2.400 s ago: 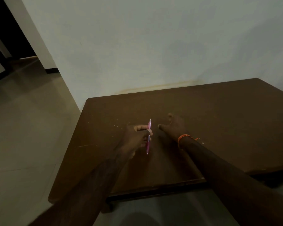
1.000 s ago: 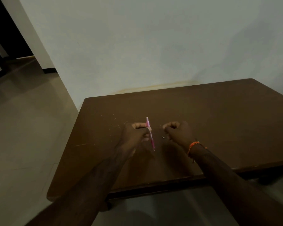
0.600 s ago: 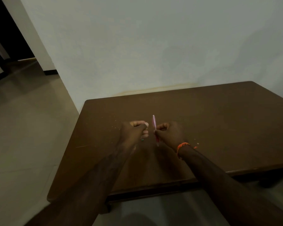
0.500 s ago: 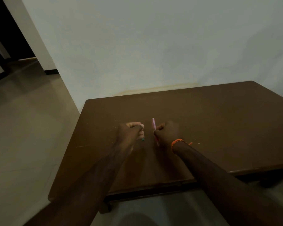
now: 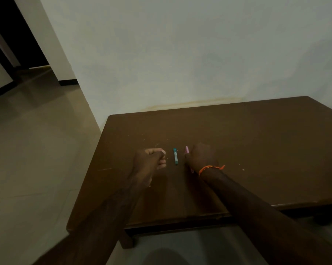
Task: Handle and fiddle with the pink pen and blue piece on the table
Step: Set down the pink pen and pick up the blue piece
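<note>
1. Two hands rest on a dark brown wooden table (image 5: 256, 150); its near edge runs across the lower part of the view and its far edge stands against a pale wall (image 5: 180, 54).
2. The wall carries a faint yellowish stain just above the table's far edge.
3. Small pale crumbs (image 5: 142, 139) are scattered over the tabletop beyond the left hand, with one more speck well to the right of the right wrist.
4. The blue piece (image 5: 175, 158) lies flat on the table between the hands, touching neither, its long axis pointing away from the person.
5. The left hand (image 5: 151, 161) is curled into a loose fist just left of the piece; whether it holds anything, I cannot tell.
6. The right hand (image 5: 202, 157) is closed around the pen (image 5: 187, 150), whose pink end shows past the fingers; a thin pink bit shows below the hand too.
7. An orange band (image 5: 209, 168) circles the right wrist.
8. Left of the table lies a beige tiled floor (image 5: 37, 150), leading to a dark doorway (image 5: 8, 35) at the upper left.
</note>
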